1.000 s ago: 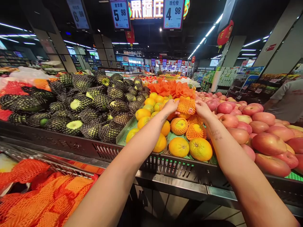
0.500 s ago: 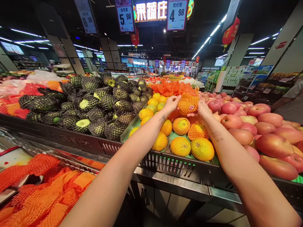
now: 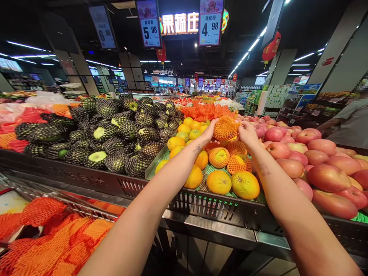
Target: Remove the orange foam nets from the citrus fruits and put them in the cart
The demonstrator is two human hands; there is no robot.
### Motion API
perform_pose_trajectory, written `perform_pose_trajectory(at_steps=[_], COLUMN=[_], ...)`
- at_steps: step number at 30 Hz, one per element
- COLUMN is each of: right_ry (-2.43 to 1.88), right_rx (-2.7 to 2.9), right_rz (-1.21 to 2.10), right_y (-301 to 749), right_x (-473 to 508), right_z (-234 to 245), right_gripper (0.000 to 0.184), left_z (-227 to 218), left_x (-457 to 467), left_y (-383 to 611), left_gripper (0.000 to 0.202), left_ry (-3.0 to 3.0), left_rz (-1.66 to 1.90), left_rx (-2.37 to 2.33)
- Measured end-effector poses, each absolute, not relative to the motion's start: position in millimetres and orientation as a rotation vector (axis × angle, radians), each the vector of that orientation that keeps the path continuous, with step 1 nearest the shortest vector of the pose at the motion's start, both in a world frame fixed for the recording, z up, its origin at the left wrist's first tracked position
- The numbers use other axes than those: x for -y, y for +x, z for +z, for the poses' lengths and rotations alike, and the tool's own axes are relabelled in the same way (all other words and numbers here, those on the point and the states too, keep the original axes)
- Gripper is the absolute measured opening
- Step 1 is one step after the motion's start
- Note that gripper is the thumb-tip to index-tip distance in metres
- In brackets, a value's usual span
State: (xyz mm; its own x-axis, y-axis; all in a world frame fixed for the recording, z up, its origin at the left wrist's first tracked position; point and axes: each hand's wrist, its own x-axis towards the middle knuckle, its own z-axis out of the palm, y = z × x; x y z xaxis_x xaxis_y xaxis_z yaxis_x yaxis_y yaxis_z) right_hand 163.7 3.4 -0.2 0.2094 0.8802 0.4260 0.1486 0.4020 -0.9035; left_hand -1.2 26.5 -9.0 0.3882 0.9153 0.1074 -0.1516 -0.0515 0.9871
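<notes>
Between my two hands is an orange (image 3: pixel 225 129) wrapped in an orange foam net sleeve, held above the orange crate. My left hand (image 3: pixel 211 132) is closed on its left side, with the fingers partly hidden behind it. At its right side my right hand (image 3: pixel 247 133) pinches the sleeve's edge. Below them, two more sleeved oranges (image 3: pixel 219 157) lie side by side. Bare oranges (image 3: pixel 219 182) sit in front of these, and more are piled behind my left forearm.
Fruits in black nets (image 3: pixel 115 134) fill the crate at left. Apples (image 3: pixel 299 149) are heaped at right. Empty orange foam sleeves (image 3: pixel 207 111) lie behind the oranges, and more sleeves (image 3: pixel 57 241) fill a cart at lower left. A person (image 3: pixel 350 119) stands at far right.
The sleeved orange has turned in my hands, and its red sticker is now mostly out of sight. The view has shifted slightly, and more of the person at right shows.
</notes>
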Motion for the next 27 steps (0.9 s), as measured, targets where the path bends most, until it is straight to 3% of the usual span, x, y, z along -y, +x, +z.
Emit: perform_pose_trajectory(at_steps=[2,9,16,23,27], right_ry=[-1.005,-0.798,-0.666,-0.723,-0.697], right_rx=[1.259,1.242,1.395,1.122,1.321], right_rz=[0.652,1.121,1.339,1.191,1.087], right_y=[168,160,168,163,158], right_x=[-2,19,28,20,26], right_z=[3,12,10,11,10], right_gripper=[0.048,0.067,0.058,0.049,0.053], left_z=[-10,-1,8,6,1], left_x=[-26,-12,-3,-18,-27], left_y=[-1,-4,-4,-5,-6], left_gripper=[0.067,0.058,0.051,0.046,0.041], left_ry=[1.362,1.195,1.070,1.136,1.330], left_rz=[1.011,1.134,1.300,1.430,1.411], left_rx=[-0.743,-0.665,-0.545,-0.580,-0.629])
